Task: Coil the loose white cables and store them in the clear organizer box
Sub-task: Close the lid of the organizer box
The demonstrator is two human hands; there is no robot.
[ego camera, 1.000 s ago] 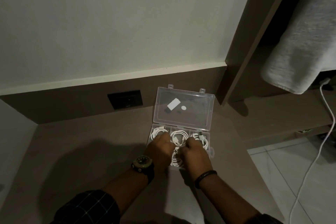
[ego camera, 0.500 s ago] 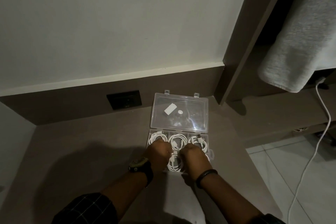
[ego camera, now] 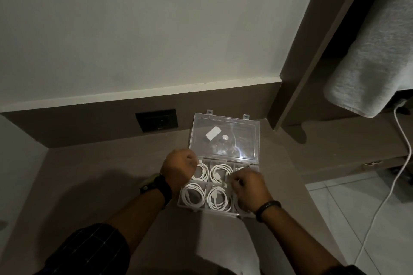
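Near the desk's back edge: box (ego camera: 223,185), lid open, coiled cables (ego camera: 219,201) inside.
Left hand (ego camera: 178,169): fisted over back-left compartment; grip unclear.
Right hand (ego camera: 249,187): curled over right compartments, nearer the hidden cable; grip unclear.

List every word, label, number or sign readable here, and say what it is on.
None can be read.
White rectangular sticker on the box lid: no print visible.
Round sticker on the lid: no print visible.
Watch face: too dark.
Wall socket: too dark.
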